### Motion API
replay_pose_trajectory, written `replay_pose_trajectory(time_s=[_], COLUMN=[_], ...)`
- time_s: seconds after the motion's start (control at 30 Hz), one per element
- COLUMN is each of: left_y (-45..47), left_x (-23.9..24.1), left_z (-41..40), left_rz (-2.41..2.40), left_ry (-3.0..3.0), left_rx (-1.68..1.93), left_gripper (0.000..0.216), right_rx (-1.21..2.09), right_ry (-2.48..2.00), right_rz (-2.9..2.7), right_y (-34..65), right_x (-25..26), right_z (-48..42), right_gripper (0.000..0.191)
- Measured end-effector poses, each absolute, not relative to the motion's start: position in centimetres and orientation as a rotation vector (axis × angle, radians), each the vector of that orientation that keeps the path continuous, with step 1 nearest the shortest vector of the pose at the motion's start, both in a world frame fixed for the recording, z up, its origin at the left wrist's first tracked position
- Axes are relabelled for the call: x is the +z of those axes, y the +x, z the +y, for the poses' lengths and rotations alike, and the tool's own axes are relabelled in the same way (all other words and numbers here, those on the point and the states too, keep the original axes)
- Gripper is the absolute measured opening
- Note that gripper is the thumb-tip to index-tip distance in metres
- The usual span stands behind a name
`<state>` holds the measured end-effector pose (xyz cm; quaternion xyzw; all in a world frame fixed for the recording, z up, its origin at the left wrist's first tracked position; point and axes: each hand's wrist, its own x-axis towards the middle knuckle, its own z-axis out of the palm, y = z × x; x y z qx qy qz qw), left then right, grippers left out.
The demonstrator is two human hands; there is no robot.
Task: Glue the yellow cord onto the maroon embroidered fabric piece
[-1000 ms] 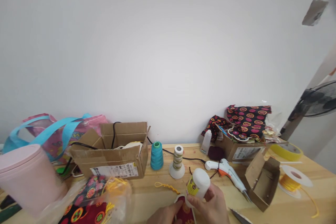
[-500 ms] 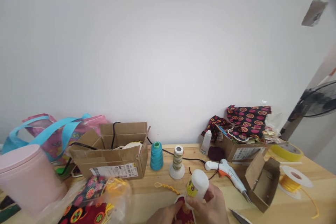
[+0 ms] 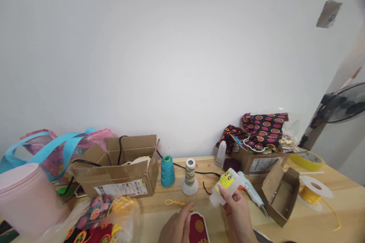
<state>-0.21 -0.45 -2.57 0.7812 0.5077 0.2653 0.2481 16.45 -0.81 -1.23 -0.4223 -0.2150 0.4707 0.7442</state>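
A: What do I have in my hands at the moment?

B: My right hand [image 3: 238,212] is closed around a small white glue bottle [image 3: 225,189] with a yellow label, gripping it from the side and holding it tilted above the bench [image 3: 285,231]. My left hand [image 3: 176,228] holds nothing that I can see; its fingers [image 3: 186,209] are loosely curled and rest at the top edge of a red fabric piece [image 3: 199,228] lying flat on the bench near the lower edge of the view.

A: Where does the bottle sit against the rest?

B: It is up off the bench, just in front of the white glue gun [image 3: 249,191], which lies behind my right hand. A strand of yellow cord [image 3: 173,202] lies on the bench just beyond my left fingertips.

A: And further back?

B: A teal thread cone [image 3: 167,171] and a paler spool [image 3: 189,176] stand side by side, upright. To their left is an open cardboard box [image 3: 119,174] with a black cable running into it. To the right, a smaller open carton [image 3: 281,193] lies tilted, with a reel of yellow cord [image 3: 315,191] beside it. A box heaped with patterned cloth [image 3: 264,129] stands against the wall. A pink container [image 3: 25,193] fills the near left, blurred.
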Motion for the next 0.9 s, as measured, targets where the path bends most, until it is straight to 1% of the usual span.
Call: replay_pose_trajectory(time_s=[0.1,0.17,0.23,0.33,0.47,0.73,0.9], left_y=[0.3,0.5,0.5,0.4,0.3,0.2,-0.3], left_x=[-2.7,-2.7,-2.5,-2.3,-2.2,-2.8,-2.2], left_z=[-0.3,-0.1,0.2,0.7,1.1,1.2,1.2], left_rz=[1.340,1.325,1.253,1.090,1.068,1.024,1.052], left_ry=[2.117,2.146,2.253,2.416,2.411,2.390,2.401], left_rx=[0.898,0.940,0.900,0.726,0.579,0.605,0.640], left_gripper=[0.041,0.039,0.035,0.031,0.029,0.029,0.029], right_rx=[1.063,1.076,1.081,1.086,1.092,1.091,1.083], right_ry=[-0.866,-0.850,-0.841,-0.826,-0.815,-0.827,-0.814], right_rz=[-0.432,-0.412,-0.396,-0.384,-0.382,-0.363,-0.369], right_y=[16.6,16.6,16.7,16.9,17.0,17.1,17.2], right_x=[-1.2,-1.2,-1.1,-1.1,-1.0,-0.6,-0.8], right_z=[-0.7,-0.7,-0.7,-0.6,-0.7,-0.9,-0.8], right_gripper=[0.021,0.022,0.024,0.026,0.028,0.026,0.026])
